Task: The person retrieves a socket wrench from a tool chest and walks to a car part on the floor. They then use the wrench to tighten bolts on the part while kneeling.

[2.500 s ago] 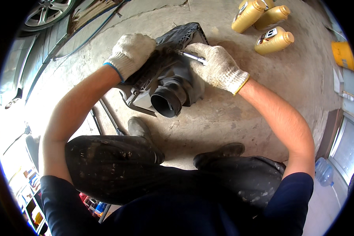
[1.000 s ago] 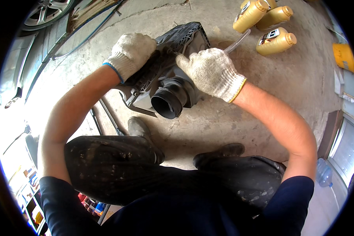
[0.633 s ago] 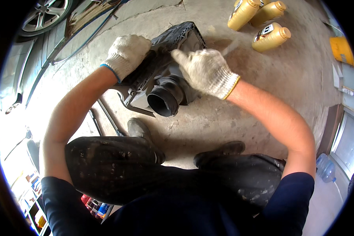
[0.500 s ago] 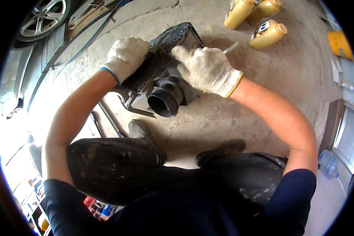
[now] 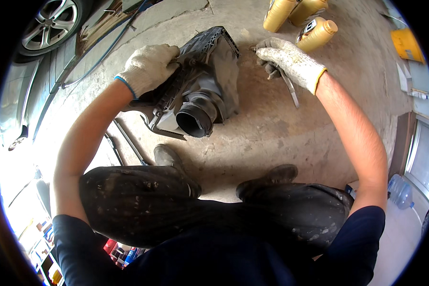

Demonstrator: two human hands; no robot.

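A black plastic air filter housing (image 5: 226,66) rests on the concrete floor, its round duct opening (image 5: 194,123) turned toward me. My left hand (image 5: 150,66), in a white knit glove, is closed on the upper left edge of the housing; its fingertips are partly hidden. To the right of the housing and apart from it, my gloved right hand (image 5: 291,59) is closed around a slim silver metal tool (image 5: 289,88). The tool's shank sticks out below the palm, and its working end is hidden. Something small and dark shows at the right fingertips, too small to name.
Several gold plastic bottles (image 5: 317,34) stand beyond my right hand. At the upper left are a car wheel (image 5: 50,24) and a blue hose (image 5: 107,51). A yellow bucket (image 5: 407,46) and a clear water bottle (image 5: 400,191) are at the right. My boots (image 5: 267,180) are below the housing.
My right hand has moved off the housing to the right, toward the gold bottles, carrying the silver tool, which now points down. My left hand stays on the housing.
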